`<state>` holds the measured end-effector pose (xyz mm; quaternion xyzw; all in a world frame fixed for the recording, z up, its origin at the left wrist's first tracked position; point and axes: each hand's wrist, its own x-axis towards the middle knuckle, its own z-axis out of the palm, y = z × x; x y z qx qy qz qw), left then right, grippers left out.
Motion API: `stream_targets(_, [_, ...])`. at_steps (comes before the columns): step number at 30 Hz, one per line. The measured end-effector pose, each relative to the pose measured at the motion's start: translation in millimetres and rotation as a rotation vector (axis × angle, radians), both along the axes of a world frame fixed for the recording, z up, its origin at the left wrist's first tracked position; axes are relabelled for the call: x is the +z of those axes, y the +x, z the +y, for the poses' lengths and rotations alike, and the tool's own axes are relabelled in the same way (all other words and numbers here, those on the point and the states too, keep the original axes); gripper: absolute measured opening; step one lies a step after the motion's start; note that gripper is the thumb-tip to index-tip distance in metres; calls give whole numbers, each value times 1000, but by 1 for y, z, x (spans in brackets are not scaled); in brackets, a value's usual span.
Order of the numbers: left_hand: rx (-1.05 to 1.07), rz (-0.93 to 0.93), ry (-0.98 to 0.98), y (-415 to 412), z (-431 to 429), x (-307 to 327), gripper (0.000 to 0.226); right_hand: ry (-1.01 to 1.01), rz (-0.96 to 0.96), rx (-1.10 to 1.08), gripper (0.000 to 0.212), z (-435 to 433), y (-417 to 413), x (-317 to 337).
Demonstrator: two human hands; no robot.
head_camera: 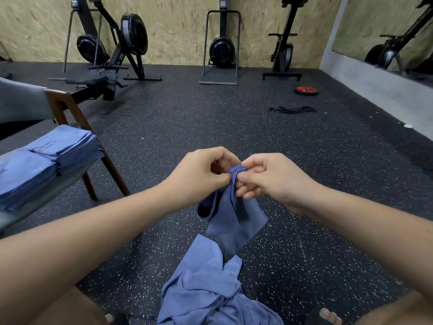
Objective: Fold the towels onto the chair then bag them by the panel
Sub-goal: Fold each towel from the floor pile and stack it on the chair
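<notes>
in the head view, a blue towel (232,214) is held above the floor (210,118), its bunched top edge pinched by the curled fingers (243,175) of the left hand (201,174) and right hand (269,177). below it, a heap of unfolded towels (206,285) is spread on the floor. folded towels (46,158) are stacked at the front edge of the chair (68,106) seat, at the left.

No text can be read. Pale lettering on the frame of the rowing machine (121,57) and a faint mark on the top folded towel (61,142) are too blurred to make out.
</notes>
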<state>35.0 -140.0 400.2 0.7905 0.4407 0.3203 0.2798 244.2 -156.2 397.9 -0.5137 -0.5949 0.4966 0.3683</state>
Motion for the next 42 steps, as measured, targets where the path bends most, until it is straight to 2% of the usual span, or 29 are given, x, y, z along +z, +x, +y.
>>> stream_targets(3, [-2, 23, 85, 0, -2, 1, 28, 119, -166, -11, 7, 3, 5, 0])
stream_targets(7, [-11, 195, 228, -4, -1, 3, 23, 268, -300, -46, 11, 7, 13, 1])
stream_targets(9, [-14, 286, 281, -7, 3, 2, 20, 319, -325, -55, 12, 8, 15, 3])
stream_targets(12, [-34, 319, 299, -10, 6, -1, 7, 344, -280, -54, 13, 8, 18, 5])
stream_targets(15, [-36, 297, 265, -9, 5, -1, 22, 363, -278, -20, 10, 7, 18, 5])
stream_targets(18, [-20, 361, 310, -6, 5, -6, 44, 395, -273, 19, 9, 7, 17, 4])
stream_targets(21, [6, 407, 322, -5, 8, -10, 44, 429, -275, 35, 9, 7, 18, 3])
stream_targets(26, [-21, 397, 336, -13, 17, -6, 23, 448, -289, 10, 9, 11, 23, -1])
stream_targets(31, [-32, 394, 333, -32, 26, -1, 15, 414, -328, -1, 7, 16, 33, -3])
stream_targets(37, [-40, 355, 295, -47, 29, 5, 11, 406, -354, -10, 8, 20, 39, -5])
stream_targets(42, [11, 239, 273, -53, 29, 8, 21, 398, -321, -25, 8, 22, 41, -7])
